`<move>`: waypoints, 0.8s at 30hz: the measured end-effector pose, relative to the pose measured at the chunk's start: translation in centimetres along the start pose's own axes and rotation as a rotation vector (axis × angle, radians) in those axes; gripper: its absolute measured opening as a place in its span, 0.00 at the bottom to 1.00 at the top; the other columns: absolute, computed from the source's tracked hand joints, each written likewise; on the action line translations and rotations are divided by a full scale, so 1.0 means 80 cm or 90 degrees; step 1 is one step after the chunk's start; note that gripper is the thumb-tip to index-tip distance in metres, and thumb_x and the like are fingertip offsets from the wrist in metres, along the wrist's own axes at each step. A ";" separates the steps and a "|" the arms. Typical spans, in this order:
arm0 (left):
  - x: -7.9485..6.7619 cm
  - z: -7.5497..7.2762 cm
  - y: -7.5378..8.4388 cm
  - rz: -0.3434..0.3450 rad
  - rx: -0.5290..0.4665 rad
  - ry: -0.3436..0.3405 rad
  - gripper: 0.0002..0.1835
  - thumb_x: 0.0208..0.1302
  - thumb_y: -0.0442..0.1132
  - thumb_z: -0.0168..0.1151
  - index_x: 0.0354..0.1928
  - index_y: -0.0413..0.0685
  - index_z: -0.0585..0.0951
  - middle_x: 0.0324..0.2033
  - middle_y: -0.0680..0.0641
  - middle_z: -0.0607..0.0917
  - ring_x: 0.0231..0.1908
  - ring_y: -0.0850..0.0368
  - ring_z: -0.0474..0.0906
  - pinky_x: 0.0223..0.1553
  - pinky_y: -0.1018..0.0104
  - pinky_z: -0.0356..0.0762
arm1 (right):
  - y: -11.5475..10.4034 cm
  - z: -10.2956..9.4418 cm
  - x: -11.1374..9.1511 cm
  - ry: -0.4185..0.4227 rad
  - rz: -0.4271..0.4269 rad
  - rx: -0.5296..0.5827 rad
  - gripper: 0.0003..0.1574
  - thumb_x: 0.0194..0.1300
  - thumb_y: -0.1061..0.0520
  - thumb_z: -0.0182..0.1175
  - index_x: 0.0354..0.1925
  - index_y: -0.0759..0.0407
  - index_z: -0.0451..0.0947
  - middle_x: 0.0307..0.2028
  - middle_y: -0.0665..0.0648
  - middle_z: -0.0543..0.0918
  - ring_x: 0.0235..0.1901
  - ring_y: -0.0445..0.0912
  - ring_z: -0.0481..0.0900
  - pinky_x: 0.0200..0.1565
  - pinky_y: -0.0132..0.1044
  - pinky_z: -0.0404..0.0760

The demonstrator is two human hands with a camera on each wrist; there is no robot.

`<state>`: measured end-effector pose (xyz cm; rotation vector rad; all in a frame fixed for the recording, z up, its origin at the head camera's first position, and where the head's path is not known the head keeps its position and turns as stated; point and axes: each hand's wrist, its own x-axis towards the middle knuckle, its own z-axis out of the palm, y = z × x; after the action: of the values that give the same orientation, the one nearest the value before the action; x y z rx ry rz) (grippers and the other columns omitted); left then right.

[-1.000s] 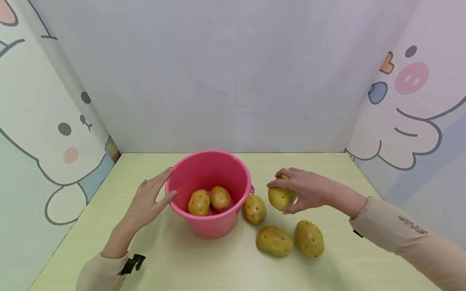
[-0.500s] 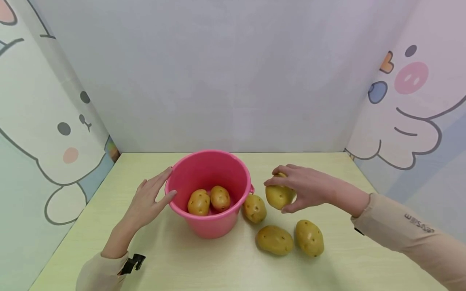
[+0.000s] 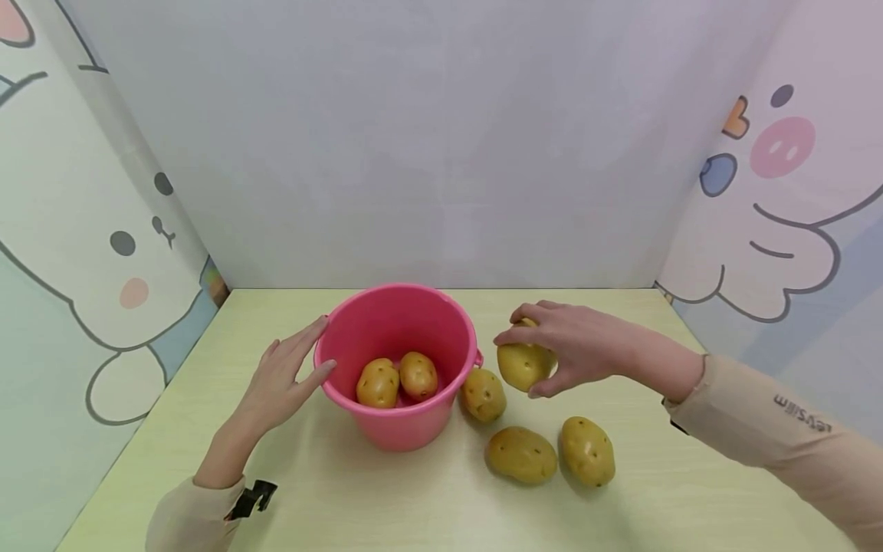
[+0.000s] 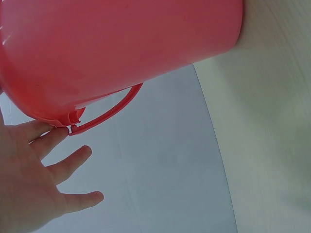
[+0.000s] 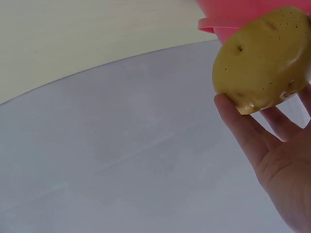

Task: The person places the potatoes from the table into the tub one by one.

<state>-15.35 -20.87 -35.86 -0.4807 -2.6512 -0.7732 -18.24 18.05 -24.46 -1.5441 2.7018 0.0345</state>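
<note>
My right hand (image 3: 579, 345) is gripping a potato (image 3: 522, 365) (likely firm, slick) by its sides, my straight-fingered left hand (image 3: 278, 387) touching the bucket (image 3: 403, 431).

Held potato (image 3: 524, 368) partly covered by fingers of right hand (image 3: 586, 346); right-wrist view crops both at right edge. Left inner potato (image 3: 377, 386), right inner potato (image 3: 418, 377): undersides out of my sight behind front wall of bucket (image 3: 403, 431). Left-wrist view cuts bucket off at upper left; thumb of left hand (image 4: 29, 179) almost wholly past left edge. Right sleeve (image 3: 759, 437) runs off lower right, lettering (image 3: 803, 415) hard to read.
</note>
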 end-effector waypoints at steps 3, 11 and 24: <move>0.000 0.000 0.000 0.002 0.000 0.001 0.37 0.53 0.44 0.61 0.65 0.48 0.59 0.60 0.41 0.64 0.57 0.42 0.58 0.51 0.33 0.46 | -0.002 -0.007 0.003 -0.005 -0.002 -0.002 0.37 0.45 0.39 0.64 0.54 0.46 0.70 0.47 0.53 0.70 0.42 0.46 0.69 0.35 0.37 0.74; 0.000 0.001 0.000 -0.001 0.002 -0.003 0.37 0.53 0.44 0.61 0.65 0.49 0.58 0.60 0.41 0.63 0.58 0.42 0.58 0.51 0.33 0.47 | -0.005 -0.021 0.014 -0.001 -0.015 0.000 0.36 0.45 0.39 0.63 0.54 0.46 0.70 0.47 0.54 0.70 0.42 0.46 0.69 0.35 0.38 0.74; -0.001 -0.002 0.000 0.002 0.001 -0.001 0.37 0.55 0.49 0.59 0.65 0.49 0.58 0.60 0.41 0.63 0.57 0.42 0.58 0.51 0.33 0.47 | -0.011 -0.036 0.040 -0.005 -0.035 0.022 0.36 0.46 0.39 0.63 0.55 0.45 0.70 0.47 0.53 0.70 0.42 0.45 0.68 0.35 0.35 0.73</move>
<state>-15.28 -20.96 -35.80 -0.4862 -2.6520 -0.7698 -19.14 14.76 -21.69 -1.6043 2.6383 -0.0065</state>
